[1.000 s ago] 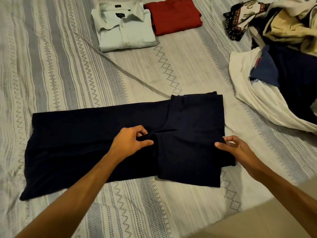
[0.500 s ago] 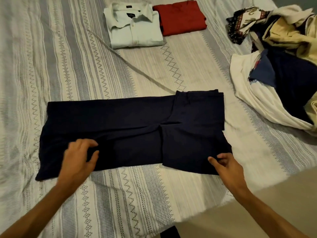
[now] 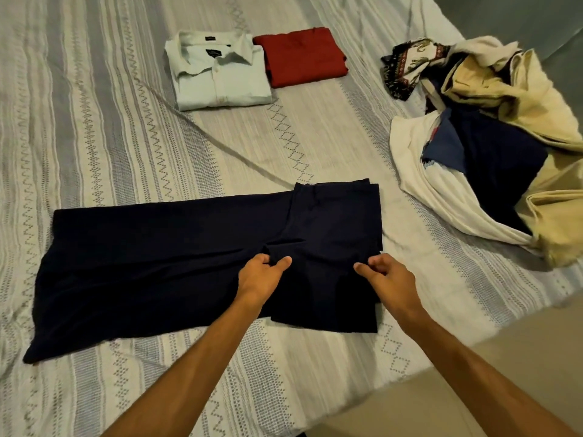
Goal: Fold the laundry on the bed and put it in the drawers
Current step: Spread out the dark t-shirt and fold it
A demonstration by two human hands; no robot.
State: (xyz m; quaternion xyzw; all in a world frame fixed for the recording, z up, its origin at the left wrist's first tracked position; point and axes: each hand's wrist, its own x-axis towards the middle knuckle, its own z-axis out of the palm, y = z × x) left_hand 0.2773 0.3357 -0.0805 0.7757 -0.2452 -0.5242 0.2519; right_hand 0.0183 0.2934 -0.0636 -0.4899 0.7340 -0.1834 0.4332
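So the dark navy trousers (image 3: 176, 263) are laid flat across the striped grey-and-white bed (image 3: 94, 121), legs running out to the left and the waist part doubled up on the right. What's changed: half a second ago the left hand (image 3: 260, 275) was down by the near edge of the legs, well to the left; now it's been brought back to the crotch seam, where a small ridge of cloth is pinched between thumb and curled fingers. The right hand (image 3: 386, 275) has been shifted up from the near right corner, and the right edge of the fabric seems to be nipped by its bent fingers, though that contact is hard to make out against the dark cloth.

Looks like the seam is being straightened before the next fold, so this piece is only partway done. A folded pale white collared shirt (image 3: 217, 75) and a folded red garment (image 3: 299, 56) are already parked at the far side, and a jumbled pile of unfolded clothes (image 3: 492, 146) is still waiting on the right. No drawers are in view.
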